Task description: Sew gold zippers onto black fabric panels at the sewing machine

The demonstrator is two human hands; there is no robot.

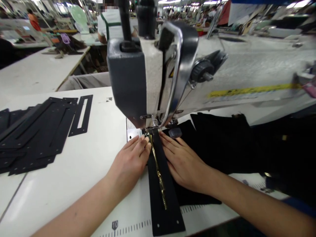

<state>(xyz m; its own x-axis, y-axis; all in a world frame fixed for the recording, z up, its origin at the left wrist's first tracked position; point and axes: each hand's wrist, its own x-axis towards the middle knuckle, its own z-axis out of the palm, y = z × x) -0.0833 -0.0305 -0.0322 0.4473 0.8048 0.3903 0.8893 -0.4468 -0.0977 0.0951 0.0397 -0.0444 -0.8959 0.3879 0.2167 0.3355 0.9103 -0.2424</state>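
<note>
A black strip panel [161, 219] with a gold metal zipper [154, 154] in its slot lies lengthwise under the sewing machine head [128, 79]. My left hand [130, 161] rests at its left edge, fingers stretched forward and pressed down close to the presser foot [151, 130]. On the other side my right hand [182, 161] lies flat, fingertips on the strip's right edge. The gold zipper slider [161, 184] sits in the nearer half of the slot. Under and beside my right hand spreads black fabric [222, 144]. The needle's tip cannot be made out.
A pile of black slotted panels [37, 135] lies on the left of the white table [81, 171], with a single slotted panel [86, 115] beside it. A printed ruler scale [130, 227] runs along the front edge. Beyond, a person [111, 24] sits near another table [44, 70].
</note>
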